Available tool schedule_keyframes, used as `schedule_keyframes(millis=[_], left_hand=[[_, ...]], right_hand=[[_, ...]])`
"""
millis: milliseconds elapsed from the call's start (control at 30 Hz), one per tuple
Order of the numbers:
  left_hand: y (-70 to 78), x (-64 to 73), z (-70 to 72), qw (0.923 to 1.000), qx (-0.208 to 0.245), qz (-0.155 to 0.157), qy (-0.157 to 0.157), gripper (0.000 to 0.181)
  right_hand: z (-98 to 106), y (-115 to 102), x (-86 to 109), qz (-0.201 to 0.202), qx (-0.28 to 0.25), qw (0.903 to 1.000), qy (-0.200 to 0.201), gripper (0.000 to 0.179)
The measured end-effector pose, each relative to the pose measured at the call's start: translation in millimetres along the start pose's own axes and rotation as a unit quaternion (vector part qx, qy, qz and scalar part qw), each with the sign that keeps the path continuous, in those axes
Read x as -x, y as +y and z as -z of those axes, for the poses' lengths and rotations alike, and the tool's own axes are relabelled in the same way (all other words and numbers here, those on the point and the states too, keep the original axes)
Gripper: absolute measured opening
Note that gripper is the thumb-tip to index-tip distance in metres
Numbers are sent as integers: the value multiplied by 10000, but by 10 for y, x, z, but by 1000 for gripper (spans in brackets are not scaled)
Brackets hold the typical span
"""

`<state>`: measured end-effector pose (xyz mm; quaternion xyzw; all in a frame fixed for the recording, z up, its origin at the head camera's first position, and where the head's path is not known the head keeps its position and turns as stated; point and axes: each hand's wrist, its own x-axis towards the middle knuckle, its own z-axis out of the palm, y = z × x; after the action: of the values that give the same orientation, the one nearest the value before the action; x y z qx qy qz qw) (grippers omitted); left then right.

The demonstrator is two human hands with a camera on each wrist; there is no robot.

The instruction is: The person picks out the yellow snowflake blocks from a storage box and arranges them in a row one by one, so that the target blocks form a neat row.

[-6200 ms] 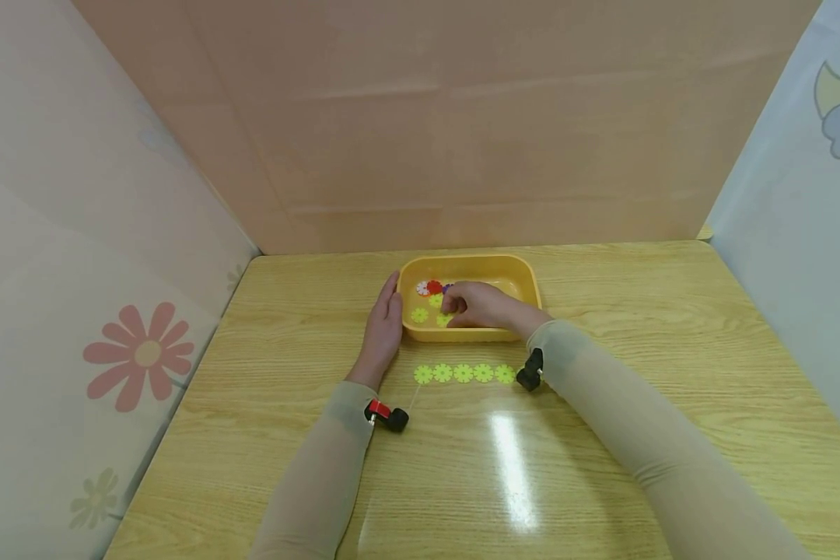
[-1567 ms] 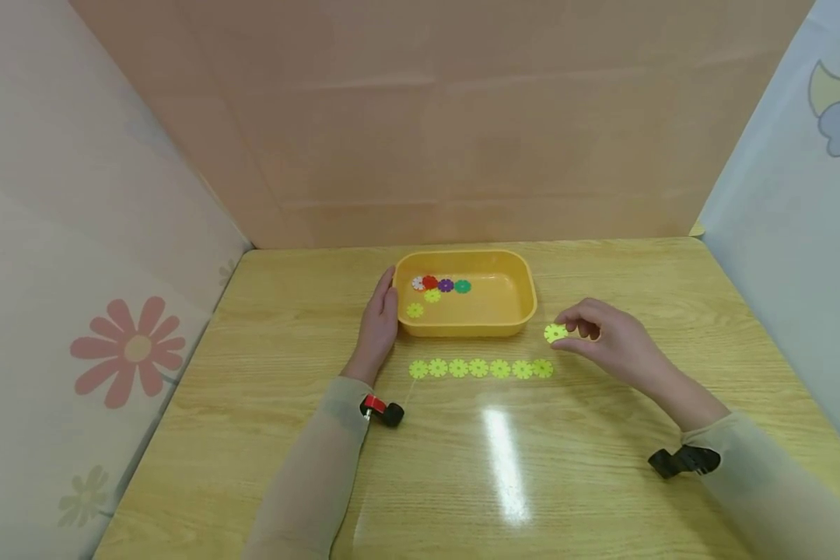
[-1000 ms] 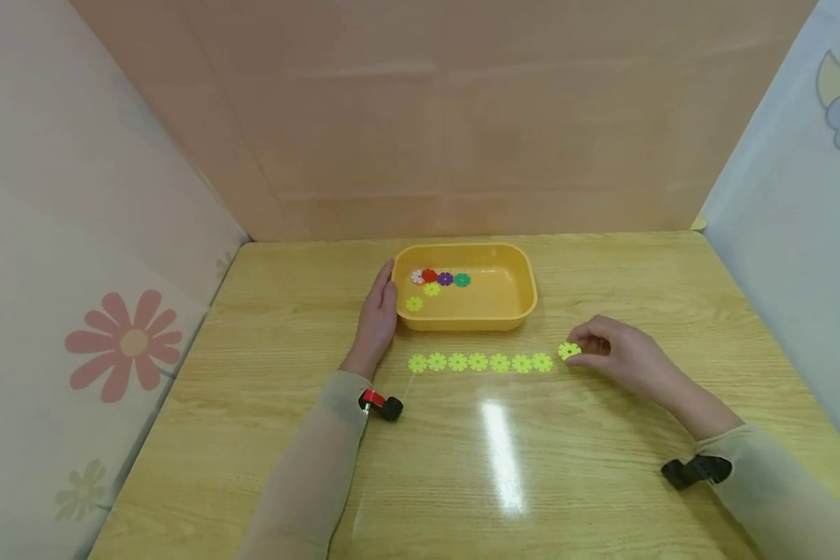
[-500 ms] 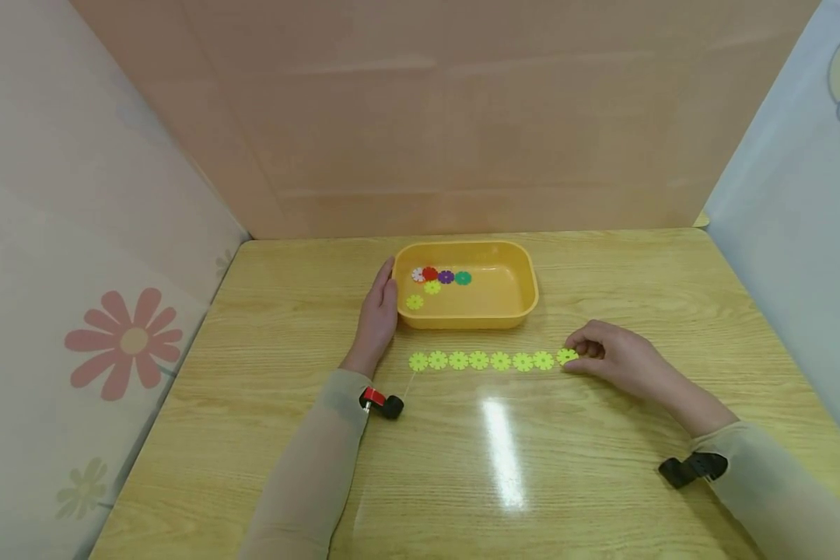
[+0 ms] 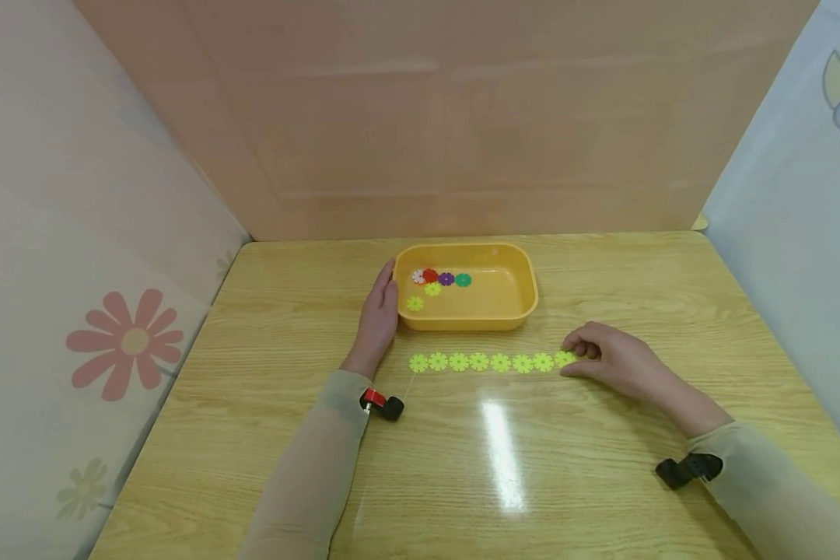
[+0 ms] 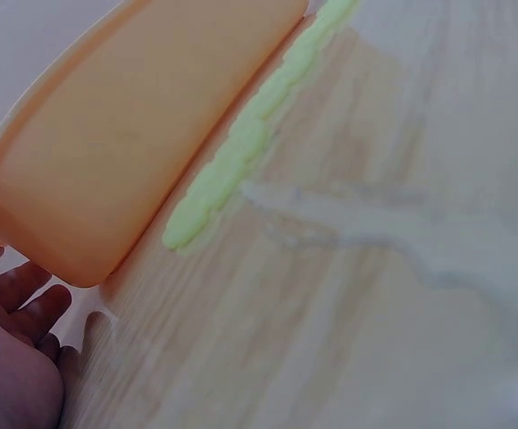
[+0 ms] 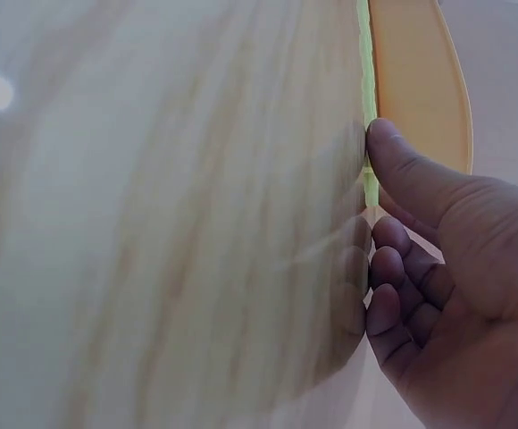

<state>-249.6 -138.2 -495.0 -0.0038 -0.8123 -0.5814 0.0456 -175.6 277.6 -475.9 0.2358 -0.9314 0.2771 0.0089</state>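
My right hand (image 5: 619,360) pinches a yellow-green notched plastic disc (image 5: 565,358) between thumb and fingers, low over the table at the right end of a row of similar discs (image 5: 479,362). In the right wrist view, the thumb (image 7: 411,174) lies along the disc's edge and the other fingers are bent. My left hand (image 5: 376,323) rests with fairly straight fingers against the left wall of a yellow plastic tray (image 5: 465,323). Inside the tray lie two yellow-green discs (image 5: 415,303) plus a white disc (image 5: 418,277), a red disc (image 5: 430,275), a purple disc (image 5: 446,278) and a green disc (image 5: 463,280).
The wooden table (image 5: 602,498) extends around the tray and row, with a light glare in front. A pinkish-brown panel (image 5: 434,124) stands behind it. Printed side panels (image 5: 35,257) flank it, and a black wrist camera (image 5: 392,408) sits on the left forearm.
Since the earliest frame the right hand has left the tray and the row has grown rightward. Lately it lowered another disc to the row's right end and slid it slightly left. The left hand stayed.
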Motion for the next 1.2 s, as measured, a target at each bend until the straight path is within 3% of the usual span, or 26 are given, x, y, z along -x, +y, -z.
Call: schedule_keyframes(millis=[367, 567, 800, 1200], left_hand=[[-6, -3, -6, 10000, 61, -15, 4, 60], [7, 0, -2, 10000, 37, 4, -2, 60], [5, 11, 20, 10000, -8, -41, -25, 61], [2, 24, 1, 10000, 61, 8, -21, 61]], right_hand=[[43, 7, 6, -105, -79, 9999, -81, 32], [151, -50, -48, 92, -44, 9994, 335, 34], [264, -232, -252, 584, 68, 9950, 810, 37], [252, -617, -682, 817, -214, 9935, 765, 38]])
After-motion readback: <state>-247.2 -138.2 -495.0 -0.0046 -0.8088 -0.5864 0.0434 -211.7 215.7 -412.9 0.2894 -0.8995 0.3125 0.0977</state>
